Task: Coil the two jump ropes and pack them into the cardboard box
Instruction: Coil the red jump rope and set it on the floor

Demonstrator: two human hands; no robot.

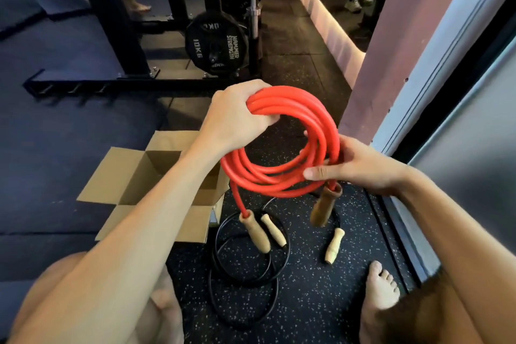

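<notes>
Nearest, below the fingers, the black jump rope lies on the speckled floor in loose, uneven loops. Its two pale wooden handles lie apart, between the person's bare feet. It looks untouched, so half the task remains.

Above it, the red jump rope is held in the air, gathered into a round coil of several turns. The left hand has its fingers curled around the top of the bundle. The right hand pinches the lower right strands, just above one dangling handle; the other handle hangs below the coil. The coiling looks nearly finished, but nothing is packed.

Left of the fingers and lower down, the cardboard box stands with its flaps spread; the left forearm hides part of its inside.

Beyond the fingers stand a dark rack and a weight plate, well clear of the path to the box.
</notes>
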